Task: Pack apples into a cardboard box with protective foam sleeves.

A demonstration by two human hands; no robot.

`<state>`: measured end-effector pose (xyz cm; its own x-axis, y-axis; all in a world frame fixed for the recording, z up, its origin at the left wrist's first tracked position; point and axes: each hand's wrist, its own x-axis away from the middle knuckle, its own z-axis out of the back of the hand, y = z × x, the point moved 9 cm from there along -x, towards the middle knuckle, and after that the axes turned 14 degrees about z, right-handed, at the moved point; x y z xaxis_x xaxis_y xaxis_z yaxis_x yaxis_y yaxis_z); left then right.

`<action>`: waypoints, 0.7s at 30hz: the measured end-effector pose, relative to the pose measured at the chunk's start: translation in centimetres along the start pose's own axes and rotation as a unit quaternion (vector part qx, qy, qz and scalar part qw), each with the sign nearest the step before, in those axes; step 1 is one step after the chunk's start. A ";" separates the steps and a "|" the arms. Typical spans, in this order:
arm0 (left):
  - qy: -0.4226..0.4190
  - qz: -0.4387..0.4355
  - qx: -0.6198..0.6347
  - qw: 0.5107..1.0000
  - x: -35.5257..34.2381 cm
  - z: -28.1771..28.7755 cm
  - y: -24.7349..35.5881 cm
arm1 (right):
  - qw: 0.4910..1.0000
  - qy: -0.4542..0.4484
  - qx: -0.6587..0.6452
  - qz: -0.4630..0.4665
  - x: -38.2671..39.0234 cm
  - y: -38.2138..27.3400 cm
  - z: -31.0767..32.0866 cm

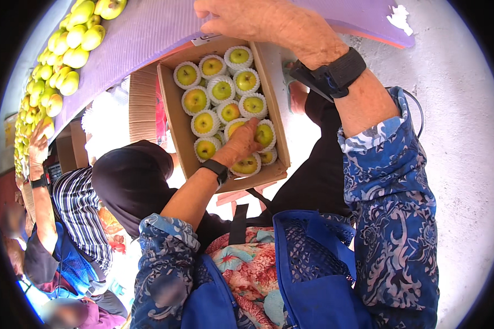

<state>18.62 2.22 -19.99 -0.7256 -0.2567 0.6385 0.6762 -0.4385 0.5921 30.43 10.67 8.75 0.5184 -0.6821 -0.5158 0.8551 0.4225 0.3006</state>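
A cardboard box (163, 115) in front of me holds yellow-green, partly blushed apples (222, 90) in white foam nets, packed in rows. My left hand (237, 145) is down in the lower right part of the box, fingers curled on a netted apple partly hidden under them. My right hand (241, 22) is at the top edge of the view, over a lilac ridged surface (137, 24) beyond the box; its fingers are slightly bent and apart, with nothing visible in them.
Loose apples (77, 46) lie along the lilac surface at upper left. A co-worker's hand (38, 142) reaches among them from the left. Another person (101, 312) is at lower left. More cardboard (141, 104) stands beside my box, and my knees flank it.
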 end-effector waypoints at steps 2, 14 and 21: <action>0.018 0.009 -0.024 1.000 0.3 -0.2 0.1 | 0.995 0.046 -0.091 -0.018 0.3 0.6 0.0; 0.075 -0.036 -0.109 0.991 1.2 0.8 0.6 | 0.997 0.010 -0.067 -0.042 0.3 0.5 -0.9; 0.105 -0.047 -0.168 0.979 1.5 0.4 1.1 | 0.992 -0.057 -0.086 -0.077 0.2 1.0 -2.1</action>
<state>18.37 1.69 -18.21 -0.8162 -0.3585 0.4530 0.5513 -0.7179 0.4251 31.35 12.23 7.31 0.3878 -0.8051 -0.4488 0.9146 0.3967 0.0784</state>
